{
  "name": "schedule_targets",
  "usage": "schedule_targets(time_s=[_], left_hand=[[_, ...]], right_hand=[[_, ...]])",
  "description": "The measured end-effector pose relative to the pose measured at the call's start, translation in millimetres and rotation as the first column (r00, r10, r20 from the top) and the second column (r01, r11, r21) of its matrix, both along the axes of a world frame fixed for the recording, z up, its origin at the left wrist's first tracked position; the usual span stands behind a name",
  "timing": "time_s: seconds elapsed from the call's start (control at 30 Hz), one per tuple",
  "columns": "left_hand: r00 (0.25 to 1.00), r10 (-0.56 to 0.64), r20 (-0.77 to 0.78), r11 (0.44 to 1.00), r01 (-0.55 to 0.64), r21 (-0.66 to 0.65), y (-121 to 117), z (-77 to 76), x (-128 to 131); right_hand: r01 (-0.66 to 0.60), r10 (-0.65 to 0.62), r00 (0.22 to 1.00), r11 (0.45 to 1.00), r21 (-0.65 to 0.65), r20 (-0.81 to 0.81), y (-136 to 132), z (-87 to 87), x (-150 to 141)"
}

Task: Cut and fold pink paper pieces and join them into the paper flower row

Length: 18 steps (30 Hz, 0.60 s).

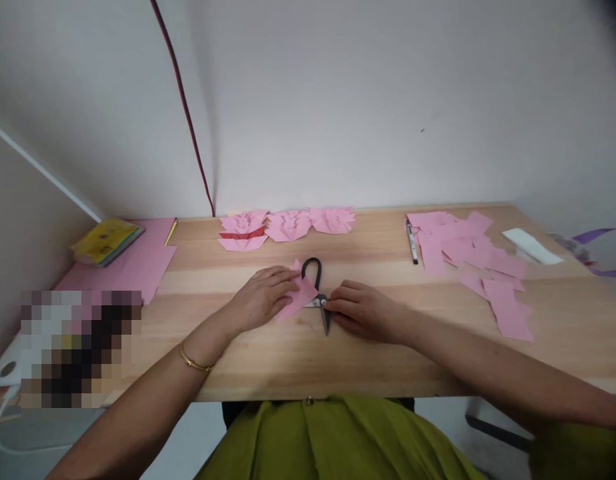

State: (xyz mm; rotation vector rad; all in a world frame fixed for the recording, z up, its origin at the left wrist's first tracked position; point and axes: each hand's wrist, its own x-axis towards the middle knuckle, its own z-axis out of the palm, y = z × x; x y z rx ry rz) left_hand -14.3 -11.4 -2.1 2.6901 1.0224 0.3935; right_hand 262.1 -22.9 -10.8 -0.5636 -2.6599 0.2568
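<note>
At frame centre, a pink paper piece (304,295), pointed at its top, is pressed under the left hand's flattened fingers (284,275); black-handled scissors (326,319) are touched by the right hand's curled fingers (338,307).

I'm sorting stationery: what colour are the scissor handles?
Black, on the scissors; best seen in the head view.

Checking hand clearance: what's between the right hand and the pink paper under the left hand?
Scissors with a black handle, in the head view: their pivot sits between the right hand and the pink paper under the left hand.
</note>
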Motion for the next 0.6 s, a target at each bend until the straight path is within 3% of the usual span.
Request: schedule_targets(time_s=[0.6], left_hand=[[0.999, -0.002, 0.043, 1.000, 0.001, 0.024, 0, -3.6, -1]], right_hand=[[0.007, -0.007, 1.000, 1.000, -0.014, -0.014, -6, -1.0, -7]])
